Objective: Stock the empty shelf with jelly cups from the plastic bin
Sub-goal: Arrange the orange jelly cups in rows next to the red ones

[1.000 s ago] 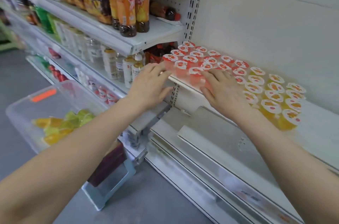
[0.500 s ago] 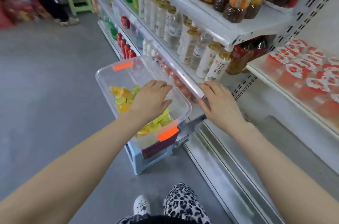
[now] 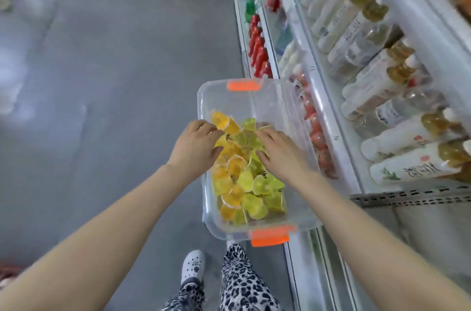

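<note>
1. since one second ago, both grips leave the front edge of the shelf that carries the rows of jelly cups and come down into the plastic bin (image 3: 254, 104); that shelf is now out of the head view.
2. the left grip (image 3: 196, 142) lies over the left wall of the bin, with its fingers against an orange cup (image 3: 223, 120) at the far end of the pile.
3. the right grip (image 3: 280, 150) lies over the right half of the pile, with its fingertips down among the green cups.
4. grip state: motion blur and the cups hide the fingertips, so i cannot tell whether either grip is grasping a cup or released.
5. the jelly cups (image 3: 244, 180), orange, yellow and green, lie loose in a heap in the near half of the bin; the far half shows bare clear plastic.
6. the bin has an orange latch at the near end (image 3: 270, 235) and one at the far end (image 3: 244, 86).
7. the bin stands just beside the drinks shelving (image 3: 382, 76), above the grey floor (image 3: 114, 81).
</note>
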The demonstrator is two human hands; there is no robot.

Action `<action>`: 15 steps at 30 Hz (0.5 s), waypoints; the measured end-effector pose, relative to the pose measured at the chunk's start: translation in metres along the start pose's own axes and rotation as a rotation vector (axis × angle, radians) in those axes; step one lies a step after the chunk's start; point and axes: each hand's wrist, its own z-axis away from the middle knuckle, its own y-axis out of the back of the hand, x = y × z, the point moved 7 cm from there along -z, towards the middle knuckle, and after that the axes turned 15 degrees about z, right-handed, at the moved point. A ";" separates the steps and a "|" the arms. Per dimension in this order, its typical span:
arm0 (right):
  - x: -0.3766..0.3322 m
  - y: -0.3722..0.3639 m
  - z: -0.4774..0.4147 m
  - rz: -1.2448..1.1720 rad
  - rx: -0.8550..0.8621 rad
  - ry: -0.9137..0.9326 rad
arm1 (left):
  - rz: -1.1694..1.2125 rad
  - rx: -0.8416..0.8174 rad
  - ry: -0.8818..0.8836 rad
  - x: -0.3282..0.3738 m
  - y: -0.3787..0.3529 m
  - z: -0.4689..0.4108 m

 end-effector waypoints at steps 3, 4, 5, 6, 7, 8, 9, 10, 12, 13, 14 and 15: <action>-0.002 -0.027 -0.046 -0.020 -0.082 0.066 | -0.007 0.048 0.050 -0.018 -0.004 -0.016; -0.004 -0.035 -0.060 -0.029 -0.101 0.077 | -0.012 0.064 0.055 -0.022 -0.006 -0.018; -0.007 -0.042 -0.073 -0.026 -0.114 0.087 | -0.018 0.080 0.053 -0.024 -0.008 -0.020; -0.009 -0.050 -0.085 -0.016 -0.135 0.093 | -0.018 0.093 0.048 -0.024 -0.009 -0.021; -0.012 -0.057 -0.097 -0.008 -0.164 0.096 | -0.015 0.103 0.049 -0.025 -0.010 -0.022; -0.013 -0.066 -0.108 -0.007 -0.203 0.097 | -0.012 0.109 0.057 -0.026 -0.010 -0.022; -0.013 -0.074 -0.118 -0.012 -0.241 0.094 | -0.009 0.112 0.068 -0.027 -0.011 -0.022; -0.013 -0.083 -0.125 -0.022 -0.279 0.087 | -0.005 0.113 0.075 -0.027 -0.011 -0.022; -0.012 -0.097 -0.136 -0.057 -0.331 0.066 | -0.003 0.111 0.076 -0.028 -0.011 -0.021; -0.012 -0.101 -0.139 -0.086 -0.333 0.060 | -0.009 0.110 0.074 -0.028 -0.012 -0.021; -0.013 -0.103 -0.141 -0.118 -0.315 0.056 | -0.014 0.111 0.076 -0.028 -0.011 -0.021; -0.012 -0.104 -0.142 -0.150 -0.293 0.050 | -0.014 0.113 0.082 -0.029 -0.011 -0.022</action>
